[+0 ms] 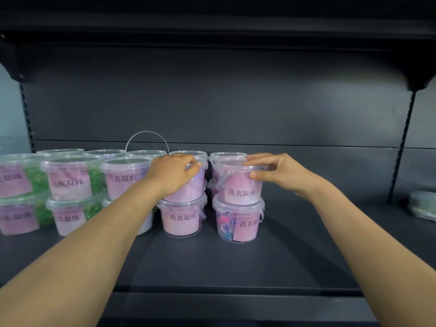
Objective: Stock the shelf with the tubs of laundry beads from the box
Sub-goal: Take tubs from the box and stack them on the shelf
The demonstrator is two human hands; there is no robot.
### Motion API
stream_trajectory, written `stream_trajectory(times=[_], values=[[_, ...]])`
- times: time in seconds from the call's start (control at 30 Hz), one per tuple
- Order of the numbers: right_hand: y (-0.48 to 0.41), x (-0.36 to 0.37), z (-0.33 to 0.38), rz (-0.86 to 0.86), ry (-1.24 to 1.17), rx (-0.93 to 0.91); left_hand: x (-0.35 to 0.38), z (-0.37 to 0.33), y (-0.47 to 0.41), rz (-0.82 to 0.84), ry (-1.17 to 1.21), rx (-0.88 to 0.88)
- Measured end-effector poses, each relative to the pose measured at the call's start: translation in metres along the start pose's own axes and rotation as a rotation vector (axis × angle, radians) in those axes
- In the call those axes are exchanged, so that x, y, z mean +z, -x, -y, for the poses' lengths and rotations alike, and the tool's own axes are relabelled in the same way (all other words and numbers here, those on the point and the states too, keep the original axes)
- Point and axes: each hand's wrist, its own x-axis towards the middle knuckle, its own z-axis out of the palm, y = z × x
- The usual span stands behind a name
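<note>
Tubs (pixel 240 185) stacked, left hand (pixel 173 174) hiding one

Two bare forearms in shot, no sleeves showing, left hand (pixel 173 172) without rings or watch, right hand (pixel 280 172) likewise unadorned, short plain fingernails, wrists uncovered

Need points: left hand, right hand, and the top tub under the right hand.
left hand (pixel 174 172), head view, back of the hand, over a top tub.
right hand (pixel 279 172), head view, back of the hand.
top tub under the right hand (pixel 241 193), head view, on its pink label.
</note>
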Motion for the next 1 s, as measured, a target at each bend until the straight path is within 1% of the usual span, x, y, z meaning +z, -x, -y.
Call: stream_trajectory(times=[0.1,0.3,0.37,0.43,0.5,0.7,1.0], values=[[0.003,0.001,-0.006,-0.009,-0.093,-0.026,0.0,0.0,0.0,-0.001,0.014,-0.009],[0.002,0.0,-0.004,0.008,-0.081,-0.018,-0.001,-0.001,0.001,-0.003,0.021,-0.016],[0.004,-0.001,-0.005,0.078,0.004,0.005,0.0,-0.001,0.001,-0.008,0.022,-0.016],[0.005,-0.002,-0.007,0.175,0.142,0.023,-0.001,-0.002,0.001,-0.01,0.023,-0.02],[0.006,-0.003,-0.008,0.197,0.195,0.019,-0.001,-0.002,0.002,-0.012,0.02,-0.021],[0.006,0.013,-0.006,0.052,0.301,-0.073,0.0,-0.002,0.001,-0.011,0.008,-0.024],[0.004,0.04,0.003,-0.122,0.417,-0.083,0.0,-0.002,0.003,-0.003,0.026,-0.033]])
